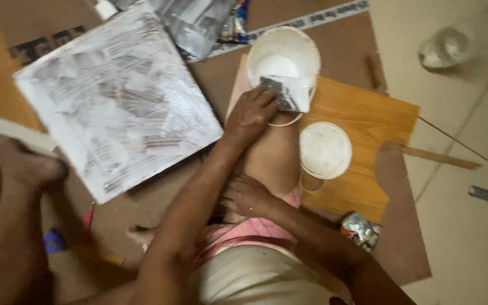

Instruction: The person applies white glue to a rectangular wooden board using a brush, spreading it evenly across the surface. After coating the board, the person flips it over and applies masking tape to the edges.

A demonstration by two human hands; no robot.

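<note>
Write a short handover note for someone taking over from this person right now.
Left hand: grips putty knife, blade at rim of white bucket; white paste inside.
Right hand: empty, resting on knee.
Square board: beside the bucket, smeared white in streaks.
Lid: off, on wooden panel.
Left: dark patches show through; probably needs more paste.

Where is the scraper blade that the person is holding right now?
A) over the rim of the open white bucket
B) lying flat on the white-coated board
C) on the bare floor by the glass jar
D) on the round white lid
A: the left hand holds the scraper at the rim of the white bucket, its blade smeared white, apart from the lid.
</note>
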